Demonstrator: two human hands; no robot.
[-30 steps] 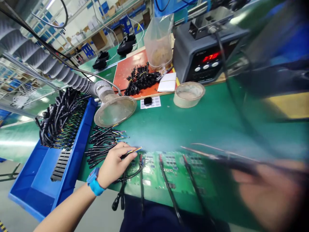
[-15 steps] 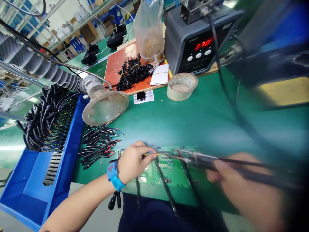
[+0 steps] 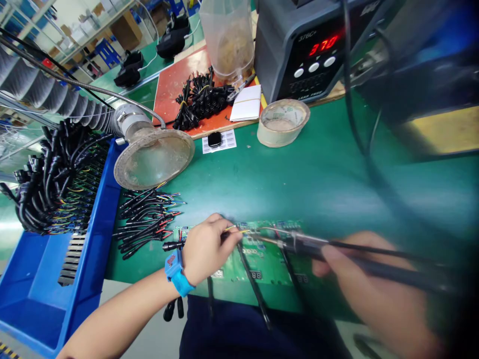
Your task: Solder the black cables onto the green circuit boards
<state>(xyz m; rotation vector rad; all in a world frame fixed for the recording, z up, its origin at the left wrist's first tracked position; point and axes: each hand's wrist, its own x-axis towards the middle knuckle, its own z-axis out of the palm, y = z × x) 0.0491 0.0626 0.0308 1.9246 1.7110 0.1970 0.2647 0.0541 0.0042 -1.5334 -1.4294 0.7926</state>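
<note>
My left hand [image 3: 207, 247], with a blue wrist strap [image 3: 175, 269], pinches a thin yellow wire [image 3: 243, 231] above the green circuit board [image 3: 234, 264]. Several black cables [image 3: 250, 279] hang from the board over the table's near edge. In my right hand [image 3: 370, 286], which is blurred, a soldering iron [image 3: 307, 247] is gripped with a thin metal tube along its top. Its tip points left, close to the wire end and low over the board. Whether the tip touches the wire, I cannot tell.
Short black cables [image 3: 149, 219] with bared coloured wires lie left of the board. A blue bin [image 3: 88, 279] holds more cables. A fume extractor hood [image 3: 155, 159] hangs above them. Farther back stand a tape roll [image 3: 282, 124] and a soldering station [image 3: 299, 55] showing 370.
The camera view has shifted slightly, moving the background left and up. The soldering iron has come a little left, nearer my left fingers, which still pinch the wire.
</note>
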